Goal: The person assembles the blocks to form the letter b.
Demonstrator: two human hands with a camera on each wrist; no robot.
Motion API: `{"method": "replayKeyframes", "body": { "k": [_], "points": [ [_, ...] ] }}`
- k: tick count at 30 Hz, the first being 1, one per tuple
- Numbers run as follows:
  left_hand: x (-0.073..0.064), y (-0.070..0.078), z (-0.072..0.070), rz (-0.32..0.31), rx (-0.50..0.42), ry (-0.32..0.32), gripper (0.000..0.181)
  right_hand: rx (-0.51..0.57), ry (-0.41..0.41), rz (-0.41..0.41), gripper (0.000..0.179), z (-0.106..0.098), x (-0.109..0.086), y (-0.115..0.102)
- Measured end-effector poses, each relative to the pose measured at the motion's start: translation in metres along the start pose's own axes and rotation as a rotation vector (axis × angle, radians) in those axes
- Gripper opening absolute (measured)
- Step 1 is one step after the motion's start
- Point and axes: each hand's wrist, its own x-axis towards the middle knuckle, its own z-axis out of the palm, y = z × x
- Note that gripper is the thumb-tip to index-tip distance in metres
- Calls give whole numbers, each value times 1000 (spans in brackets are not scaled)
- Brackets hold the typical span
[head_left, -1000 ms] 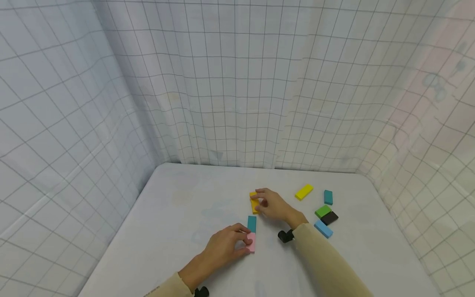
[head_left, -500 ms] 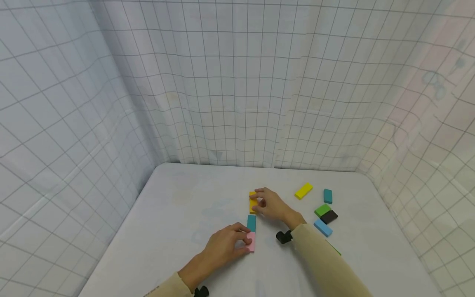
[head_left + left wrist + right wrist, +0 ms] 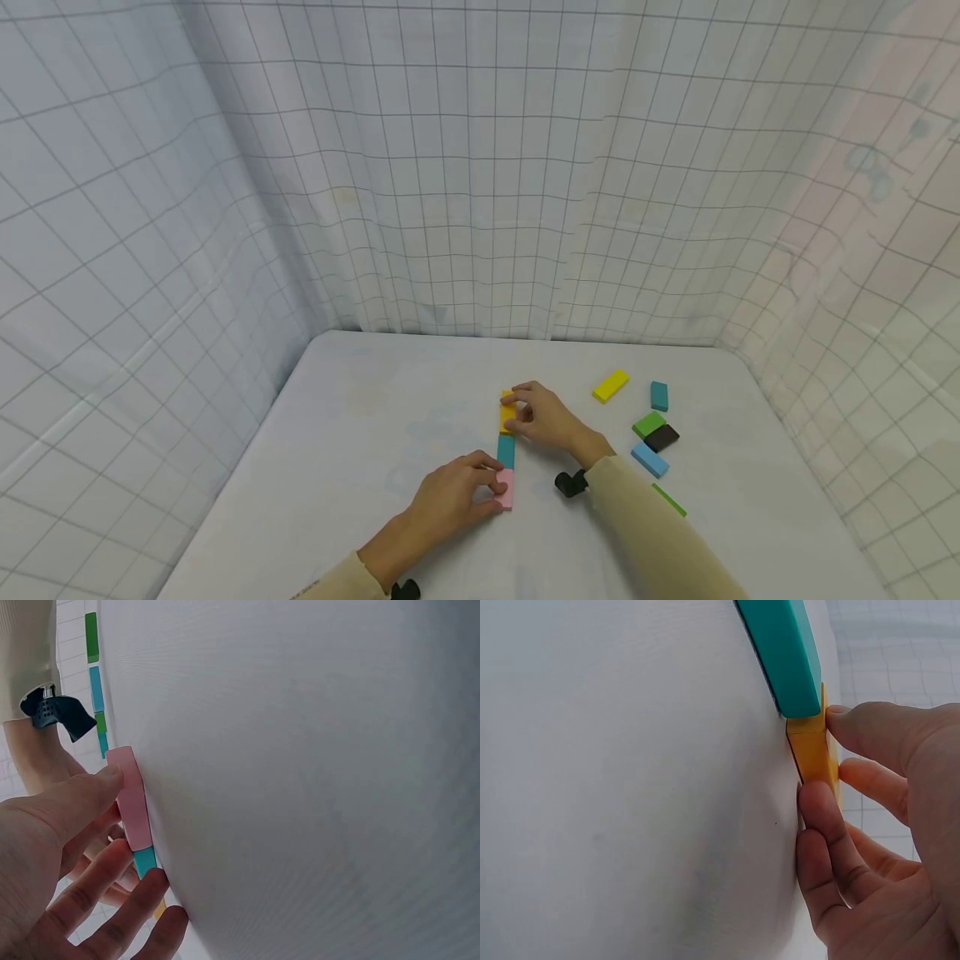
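In the head view, three flat rectangular blocks lie end to end in a line on the white table. Nearest is a pink block (image 3: pixel 508 478), pinched between the thumb and fingers of my left hand (image 3: pixel 448 493). A teal block (image 3: pixel 506 452) lies in the middle. At the far end my right hand (image 3: pixel 549 418) grips an orange-yellow block (image 3: pixel 507 414), partly covering it. The right wrist view shows the orange-yellow block (image 3: pixel 810 746) meeting the end of the teal block (image 3: pixel 784 656). From the left wrist, the pink block (image 3: pixel 131 799) is seen against the teal one.
To the right lie a yellow block (image 3: pixel 611 386), another teal block (image 3: pixel 659 396), a green block (image 3: pixel 648 425) touching a black block (image 3: pixel 662 438), and a light blue block (image 3: pixel 649 459). Another green block (image 3: pixel 669 500) shows beside my right sleeve. A grid-patterned curtain (image 3: pixel 480 208) surrounds the table.
My right hand has straightened the orange-yellow block and brought it toward me against the teal one, closing the gap. My left hand stays on the pink block. A green block has appeared beside my right sleeve.
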Motion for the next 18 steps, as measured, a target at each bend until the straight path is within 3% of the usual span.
{"method": "replayKeyframes", "body": {
  "k": [18],
  "points": [
    [0, 1, 1, -7, 7, 5, 14, 7, 14, -2, 43, 5, -6, -3]
  ]
}}
